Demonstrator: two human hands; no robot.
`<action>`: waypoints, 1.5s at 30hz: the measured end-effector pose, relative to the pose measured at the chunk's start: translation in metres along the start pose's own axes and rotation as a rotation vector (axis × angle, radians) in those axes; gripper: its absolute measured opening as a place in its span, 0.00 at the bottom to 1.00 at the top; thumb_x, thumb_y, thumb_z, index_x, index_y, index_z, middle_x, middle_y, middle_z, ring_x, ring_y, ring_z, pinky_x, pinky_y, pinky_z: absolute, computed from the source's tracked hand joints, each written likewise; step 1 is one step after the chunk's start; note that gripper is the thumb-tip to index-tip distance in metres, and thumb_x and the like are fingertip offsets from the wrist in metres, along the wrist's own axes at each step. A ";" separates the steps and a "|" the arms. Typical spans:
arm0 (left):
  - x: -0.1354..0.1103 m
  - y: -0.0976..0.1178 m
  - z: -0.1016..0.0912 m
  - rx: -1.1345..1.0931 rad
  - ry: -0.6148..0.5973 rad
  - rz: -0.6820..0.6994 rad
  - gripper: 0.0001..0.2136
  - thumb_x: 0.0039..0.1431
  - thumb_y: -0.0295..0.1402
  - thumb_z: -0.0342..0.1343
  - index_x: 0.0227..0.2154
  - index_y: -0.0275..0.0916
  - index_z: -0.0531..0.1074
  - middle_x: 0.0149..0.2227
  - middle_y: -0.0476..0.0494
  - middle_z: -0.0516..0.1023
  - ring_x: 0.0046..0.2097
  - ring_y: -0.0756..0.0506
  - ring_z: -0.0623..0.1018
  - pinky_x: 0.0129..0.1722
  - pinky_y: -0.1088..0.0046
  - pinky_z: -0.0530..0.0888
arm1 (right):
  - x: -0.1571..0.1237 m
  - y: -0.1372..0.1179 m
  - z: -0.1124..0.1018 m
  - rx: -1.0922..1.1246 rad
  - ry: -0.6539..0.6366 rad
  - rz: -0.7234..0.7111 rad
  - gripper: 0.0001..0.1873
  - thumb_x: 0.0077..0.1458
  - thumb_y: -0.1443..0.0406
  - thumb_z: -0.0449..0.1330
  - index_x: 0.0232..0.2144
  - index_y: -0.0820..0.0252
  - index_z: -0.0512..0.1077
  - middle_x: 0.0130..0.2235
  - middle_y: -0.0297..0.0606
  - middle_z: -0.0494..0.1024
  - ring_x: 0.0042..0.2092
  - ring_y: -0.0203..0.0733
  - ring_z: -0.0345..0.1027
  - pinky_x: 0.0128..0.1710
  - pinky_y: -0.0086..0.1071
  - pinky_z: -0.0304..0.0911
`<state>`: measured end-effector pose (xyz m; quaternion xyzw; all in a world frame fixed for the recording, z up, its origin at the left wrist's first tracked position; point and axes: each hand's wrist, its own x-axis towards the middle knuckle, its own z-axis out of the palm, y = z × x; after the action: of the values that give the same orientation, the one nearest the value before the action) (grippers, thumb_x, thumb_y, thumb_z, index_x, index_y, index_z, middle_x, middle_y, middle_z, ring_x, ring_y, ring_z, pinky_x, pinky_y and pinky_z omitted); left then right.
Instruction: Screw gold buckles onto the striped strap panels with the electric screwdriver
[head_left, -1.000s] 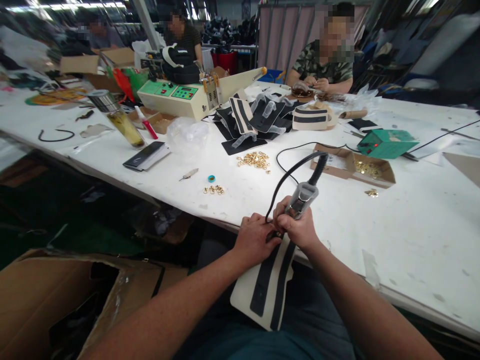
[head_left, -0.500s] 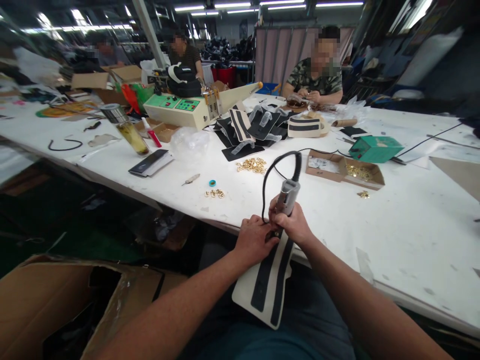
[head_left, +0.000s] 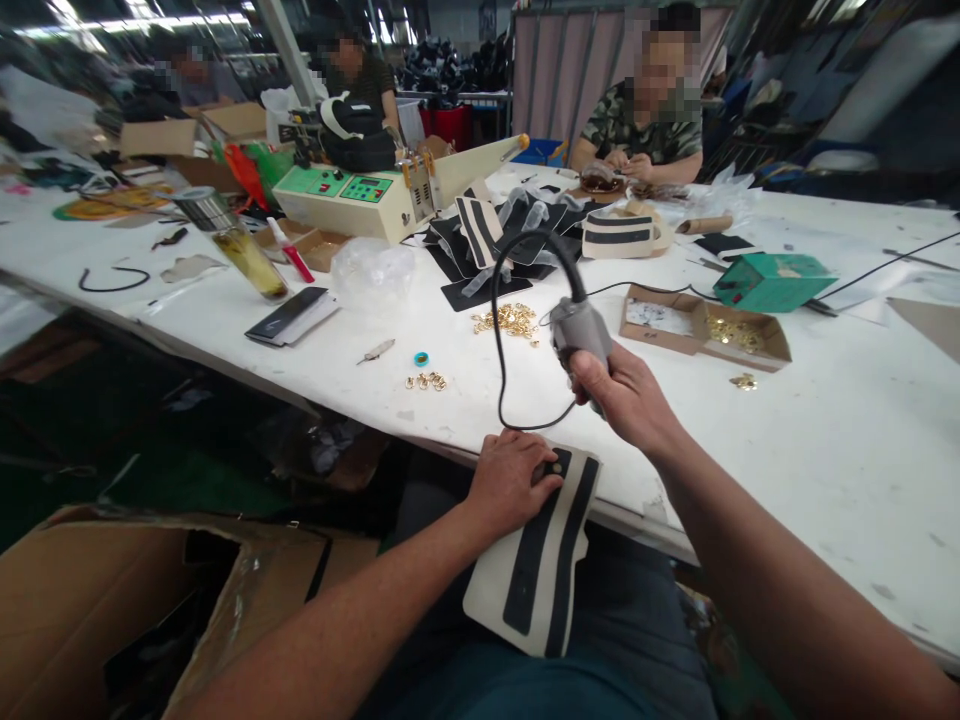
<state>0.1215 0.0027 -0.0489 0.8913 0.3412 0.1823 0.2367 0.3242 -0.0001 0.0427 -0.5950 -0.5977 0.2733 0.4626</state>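
My right hand (head_left: 626, 390) is closed round a grey corded electric screwdriver (head_left: 581, 335), held above the table's near edge; its tip is hidden. A cream panel with dark stripes (head_left: 546, 530) rests on my lap, its far end against the table edge. My left hand (head_left: 514, 480) grips that panel near its far left corner, fingers bent and thumb across a dark stripe. A small shiny fitting (head_left: 557, 467) shows on the stripe just beyond the fingertips. The screwdriver's black cable (head_left: 499, 330) loops down to the left, between the hands.
Gold fittings (head_left: 506, 320) lie heaped ahead, with several more (head_left: 426, 382) nearer. A cardboard tray (head_left: 739, 335) and a green box (head_left: 776, 280) stand right. Dark panels (head_left: 517, 240) are piled behind. A glass bottle (head_left: 247, 260) leans left. A co-worker (head_left: 645, 130) sits across the table.
My right hand has lifted the screwdriver off the panel and moved it up and right, uncovering the fitting. My left hand has stayed on the panel. The view has tipped slightly down.
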 end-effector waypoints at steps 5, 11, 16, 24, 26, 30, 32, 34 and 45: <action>-0.001 -0.003 0.001 0.002 0.022 0.024 0.10 0.62 0.40 0.66 0.45 0.47 0.80 0.52 0.49 0.82 0.54 0.40 0.74 0.50 0.57 0.66 | -0.008 0.060 -0.052 -0.743 0.074 0.179 0.28 0.67 0.44 0.54 0.57 0.54 0.72 0.42 0.43 0.81 0.40 0.51 0.74 0.37 0.38 0.64; -0.002 -0.004 0.002 0.001 0.039 0.029 0.10 0.62 0.40 0.66 0.45 0.47 0.80 0.51 0.48 0.83 0.54 0.40 0.73 0.51 0.57 0.66 | -0.036 0.119 -0.095 -1.120 0.031 0.349 0.29 0.67 0.52 0.53 0.66 0.55 0.67 0.56 0.52 0.77 0.52 0.61 0.74 0.45 0.47 0.70; -0.002 -0.003 0.002 -0.021 0.042 0.014 0.10 0.61 0.39 0.66 0.44 0.47 0.81 0.50 0.48 0.83 0.54 0.40 0.73 0.52 0.57 0.68 | -0.092 0.089 -0.055 -0.980 -0.067 -0.199 0.32 0.60 0.64 0.59 0.67 0.59 0.66 0.64 0.52 0.71 0.63 0.61 0.65 0.61 0.54 0.65; -0.007 -0.003 -0.017 -0.198 -0.001 0.005 0.09 0.60 0.36 0.63 0.43 0.47 0.83 0.49 0.49 0.85 0.54 0.40 0.77 0.58 0.57 0.70 | -0.142 0.055 0.030 -0.673 -0.232 -0.603 0.21 0.64 0.71 0.55 0.55 0.50 0.76 0.61 0.47 0.77 0.64 0.58 0.69 0.62 0.60 0.64; -0.015 -0.003 -0.030 -0.448 -0.015 -0.115 0.10 0.60 0.39 0.64 0.42 0.44 0.84 0.48 0.46 0.86 0.53 0.39 0.79 0.59 0.57 0.71 | -0.134 0.046 0.026 -0.517 -0.175 -0.615 0.21 0.66 0.70 0.55 0.57 0.48 0.74 0.56 0.43 0.81 0.58 0.56 0.74 0.58 0.56 0.68; -0.044 -0.007 -0.054 -1.084 0.100 -0.403 0.28 0.67 0.58 0.49 0.48 0.39 0.82 0.52 0.38 0.84 0.54 0.34 0.81 0.56 0.53 0.76 | -0.116 0.009 0.025 -0.200 -0.154 -0.338 0.08 0.68 0.62 0.58 0.43 0.51 0.78 0.36 0.37 0.83 0.36 0.47 0.77 0.37 0.40 0.73; -0.062 -0.008 -0.063 -1.418 0.238 -0.461 0.35 0.66 0.63 0.42 0.51 0.40 0.80 0.55 0.38 0.83 0.58 0.32 0.80 0.57 0.51 0.76 | -0.108 -0.007 0.035 -0.088 -0.221 -0.110 0.15 0.68 0.54 0.58 0.32 0.54 0.76 0.28 0.34 0.77 0.29 0.44 0.72 0.29 0.36 0.69; -0.078 -0.010 -0.068 -1.739 0.355 -0.504 0.39 0.63 0.68 0.43 0.53 0.39 0.79 0.55 0.36 0.83 0.60 0.29 0.78 0.59 0.48 0.75 | -0.100 -0.015 0.051 0.001 -0.319 0.078 0.22 0.67 0.48 0.57 0.28 0.56 0.73 0.26 0.33 0.74 0.28 0.42 0.69 0.28 0.34 0.66; -0.130 -0.048 -0.007 -1.585 0.917 -1.101 0.21 0.53 0.42 0.73 0.47 0.37 0.80 0.50 0.35 0.86 0.61 0.32 0.78 0.66 0.52 0.70 | 0.020 0.009 0.156 -0.347 -0.280 0.064 0.16 0.60 0.53 0.64 0.46 0.54 0.79 0.39 0.35 0.84 0.38 0.43 0.77 0.41 0.35 0.68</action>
<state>0.0019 -0.0541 -0.0912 0.0525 0.5373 0.5378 0.6475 0.1938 0.0550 -0.0263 -0.6407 -0.6749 0.2608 0.2569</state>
